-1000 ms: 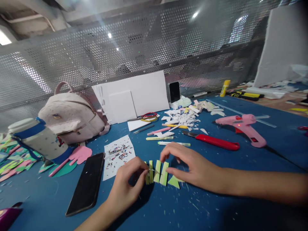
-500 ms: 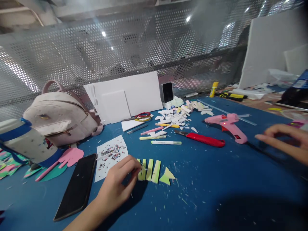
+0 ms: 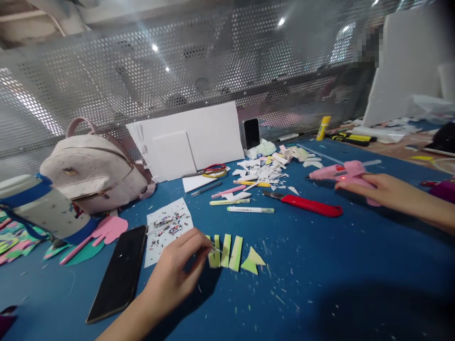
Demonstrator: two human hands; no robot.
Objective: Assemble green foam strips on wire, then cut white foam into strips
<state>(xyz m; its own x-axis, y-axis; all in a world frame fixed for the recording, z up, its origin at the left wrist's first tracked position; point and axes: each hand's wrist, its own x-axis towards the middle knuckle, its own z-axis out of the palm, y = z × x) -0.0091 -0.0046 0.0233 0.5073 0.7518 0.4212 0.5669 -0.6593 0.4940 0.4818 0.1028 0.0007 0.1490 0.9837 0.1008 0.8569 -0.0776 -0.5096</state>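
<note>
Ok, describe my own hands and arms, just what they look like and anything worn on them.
Your left hand and right hand are bare, five-fingered human hands with no gloves. No ring, watch or bracelet can be made out. No sleeve shows on either forearm within the frame. Finer details, such as the nails, are too small to tell.

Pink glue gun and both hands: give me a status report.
Right hand around pink glue gun, red light lit. Left hand pinching something thin, by the green strips. Red cutter lies between hands.
</note>
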